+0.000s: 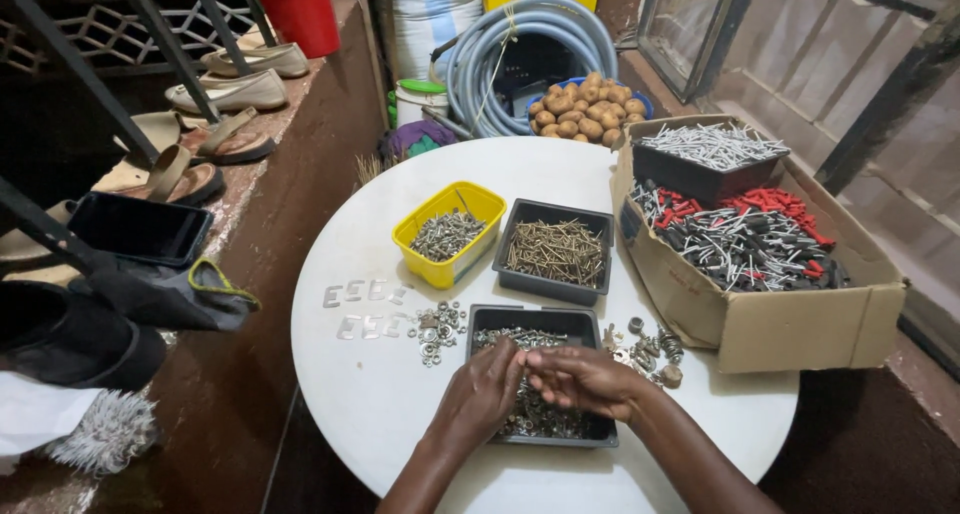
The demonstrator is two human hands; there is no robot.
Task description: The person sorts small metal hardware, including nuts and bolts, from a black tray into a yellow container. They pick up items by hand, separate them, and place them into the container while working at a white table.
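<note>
On the right of the scene, the round white table (380, 394) is seen as the largest thing, with a brown ledge along its left edge. At the table's right rim, an open cardboard box (800, 324) is set, filled with grey and red fasteners, and a black tray of silver nails (712, 146) is rested on its far end. Beyond the table's far edge, a coiled grey hose (500, 54) and a heap of potatoes (588, 106) are seen. Near the table's middle, a black tray of brass-coloured screws (556, 252) is placed just right of a yellow tub of silver screws (448, 232). At the near edge, a black tray of bolts (545, 324) is placed, and both hands are held over it. The left hand (485, 389) and the right hand (580, 376) are brought together fingertip to fingertip, fingers narrowly pinched; what is held between them cannot be told. Left of that tray, a cluster of small nuts (438, 330) and rows of flat metal plates (365, 309) are laid out.
</note>
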